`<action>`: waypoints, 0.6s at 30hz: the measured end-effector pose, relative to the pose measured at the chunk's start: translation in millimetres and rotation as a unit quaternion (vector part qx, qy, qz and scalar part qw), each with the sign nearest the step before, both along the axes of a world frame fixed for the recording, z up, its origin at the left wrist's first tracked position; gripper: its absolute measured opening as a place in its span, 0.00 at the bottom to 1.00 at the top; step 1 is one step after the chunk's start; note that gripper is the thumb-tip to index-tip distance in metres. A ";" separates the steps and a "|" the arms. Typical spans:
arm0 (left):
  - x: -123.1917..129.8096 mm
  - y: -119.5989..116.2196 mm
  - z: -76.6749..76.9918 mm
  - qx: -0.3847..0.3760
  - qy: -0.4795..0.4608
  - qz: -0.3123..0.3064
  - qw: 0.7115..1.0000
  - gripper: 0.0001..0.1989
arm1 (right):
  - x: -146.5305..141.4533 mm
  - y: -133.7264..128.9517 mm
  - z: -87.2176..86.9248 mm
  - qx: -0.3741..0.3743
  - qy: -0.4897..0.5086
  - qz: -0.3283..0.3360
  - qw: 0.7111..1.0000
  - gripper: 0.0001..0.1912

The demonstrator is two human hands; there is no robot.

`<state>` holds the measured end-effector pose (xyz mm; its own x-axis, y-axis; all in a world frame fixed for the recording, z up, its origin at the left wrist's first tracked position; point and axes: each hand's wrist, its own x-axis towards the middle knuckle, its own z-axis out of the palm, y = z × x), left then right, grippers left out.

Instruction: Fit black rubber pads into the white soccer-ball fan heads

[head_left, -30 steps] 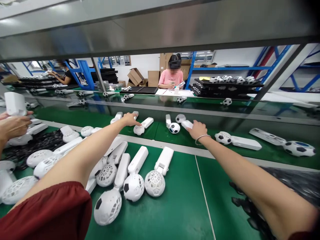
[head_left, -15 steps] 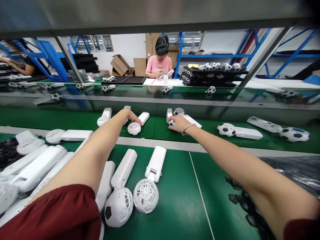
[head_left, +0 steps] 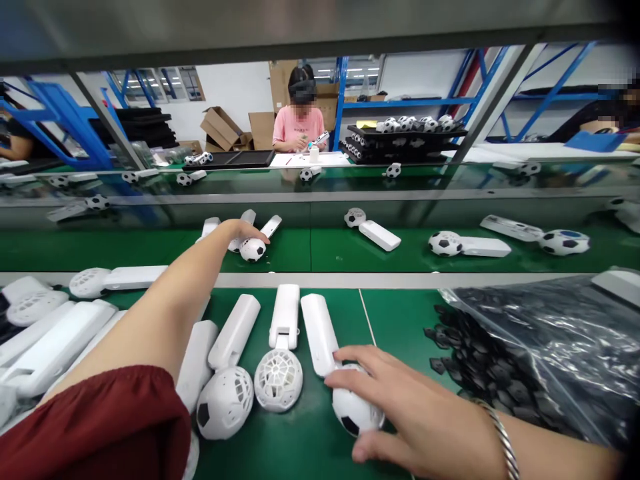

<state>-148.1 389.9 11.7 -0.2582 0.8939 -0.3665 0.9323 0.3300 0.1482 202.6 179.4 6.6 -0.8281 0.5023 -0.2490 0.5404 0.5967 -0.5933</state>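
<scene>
Handle unit (head_left: 325, 353), white plastic with black-patched round head, has moved nearside, under my right hand (head_left: 425, 407), half open, fingertips touching; left hand (head_left: 243, 231): grip, I cannot tell.

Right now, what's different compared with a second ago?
Your right hand came back toward you from the belt, as did a soccer-ball piece, now on the near bench, fingers spread around its ball. Your left hand stayed over the belt; the mesh-ball piece stayed put.

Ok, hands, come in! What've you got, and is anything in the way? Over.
Right hand: fingers spread over a football piece, on near bench. Left hand: at another ball piece, on belt. Plastic bag beside right forearm, not blocking.
</scene>
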 end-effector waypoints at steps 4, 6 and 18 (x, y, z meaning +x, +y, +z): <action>14.1 -6.4 -1.6 -0.040 -0.031 0.045 0.998 0.15 | -7.4 7.9 2.2 -0.016 -0.014 -0.018 1.000 0.29; 23.1 -11.5 0.5 -0.039 -0.050 0.052 0.997 0.15 | -9.2 11.7 3.0 -0.020 -0.011 -0.020 1.000 0.30; 37.8 -150.4 61.5 -0.136 -0.120 0.026 0.983 0.19 | -2.3 9.8 -2.4 -0.009 -0.007 0.002 1.000 0.29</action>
